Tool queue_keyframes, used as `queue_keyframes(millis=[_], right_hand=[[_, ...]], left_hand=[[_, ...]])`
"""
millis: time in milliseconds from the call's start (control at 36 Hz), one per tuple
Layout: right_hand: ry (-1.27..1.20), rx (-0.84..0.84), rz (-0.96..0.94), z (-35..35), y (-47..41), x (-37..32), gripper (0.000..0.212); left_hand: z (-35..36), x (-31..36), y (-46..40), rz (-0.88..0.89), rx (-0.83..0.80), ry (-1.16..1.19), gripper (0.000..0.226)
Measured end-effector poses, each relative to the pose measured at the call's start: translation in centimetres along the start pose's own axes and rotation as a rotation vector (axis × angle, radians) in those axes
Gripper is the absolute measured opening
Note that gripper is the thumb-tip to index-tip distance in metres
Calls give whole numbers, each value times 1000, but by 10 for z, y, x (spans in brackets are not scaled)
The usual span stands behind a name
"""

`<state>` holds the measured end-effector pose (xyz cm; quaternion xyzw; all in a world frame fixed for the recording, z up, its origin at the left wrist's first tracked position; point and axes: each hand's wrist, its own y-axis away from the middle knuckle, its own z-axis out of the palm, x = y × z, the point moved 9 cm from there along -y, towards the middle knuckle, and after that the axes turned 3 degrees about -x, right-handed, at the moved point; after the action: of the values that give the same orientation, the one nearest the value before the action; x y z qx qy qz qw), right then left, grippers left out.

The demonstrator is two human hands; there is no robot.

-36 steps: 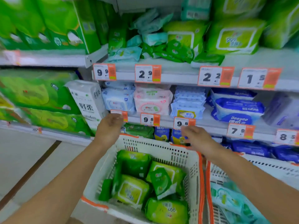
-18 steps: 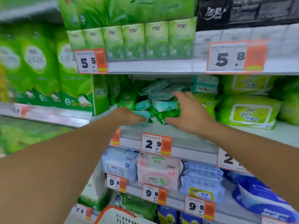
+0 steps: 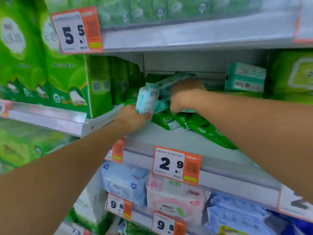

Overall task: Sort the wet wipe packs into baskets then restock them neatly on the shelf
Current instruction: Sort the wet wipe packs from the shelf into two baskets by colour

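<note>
Both my hands reach into the middle shelf (image 3: 177,141) among a loose pile of small wipe packs. My left hand (image 3: 133,118) grips a pale teal and white wipe pack (image 3: 146,100), held up on end. My right hand (image 3: 185,94) is curled around a bunch of teal wipe packs (image 3: 166,85) at the top of the pile. Several dark green wipe packs (image 3: 191,123) lie flat on the shelf under and in front of my right hand. The picture is blurred by motion. No basket is in view.
Tall green tissue packages (image 3: 50,61) stand on the left shelf. A teal box (image 3: 245,77) and a large lime-green pack (image 3: 294,75) sit right of the pile. Below hang price tags (image 3: 176,164); under them lie blue (image 3: 123,180), pink (image 3: 176,197) and lilac packs.
My view rose from the baskets to the middle shelf. Both hands went from the basket rims into the pile and closed on teal packs; the left one lifted a pack upright.
</note>
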<state>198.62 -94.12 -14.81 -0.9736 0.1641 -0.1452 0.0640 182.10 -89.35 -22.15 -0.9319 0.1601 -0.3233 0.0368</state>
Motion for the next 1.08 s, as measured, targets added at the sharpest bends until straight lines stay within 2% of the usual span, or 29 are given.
queue_keyframes(millis=[56,111,222,333,417,500,583,611,667,722,806,861,944,1083], right_hand=[[55,-45,-38,-8,0,-5,51],[103,-100,-45,-13,2,-8,47],[112,-43,-40,3,5,-14,23],[35,60,-35,9,11,-9,35],[-27,135,-79,-16,32,3,42],[-162,159,-32,-42,66,31,52],[-434,109,67,-49,114,68,64],[-618,128,98,-49,135,80,66],[-1129,157,106,-44,184,96,45],[-1589,5,118,-17,229,93,31],[-2012,-295,125,26,294,67,35],[-2175,-408,183,53,335,53,28],[-2346,-466,314,90,385,37,19],[-2404,-461,481,129,445,32,24]], left_hand=[[12,-13,-3,-149,-98,439,35],[21,-14,-2,-223,-170,691,29],[27,-16,0,-274,-235,811,34],[21,-7,14,-267,-259,899,29],[5,0,22,-222,-222,980,28],[-15,8,35,-197,-182,1020,27],[-27,17,61,-167,-164,1062,28],[-29,20,74,-150,-168,1078,30],[-27,28,110,-97,-205,1126,30],[-17,34,155,-64,-268,1173,25],[5,37,225,-111,-331,1276,22],[29,34,267,-220,-393,1331,28],[57,27,320,-343,-461,1397,36],[69,15,370,-361,-439,1366,31]])
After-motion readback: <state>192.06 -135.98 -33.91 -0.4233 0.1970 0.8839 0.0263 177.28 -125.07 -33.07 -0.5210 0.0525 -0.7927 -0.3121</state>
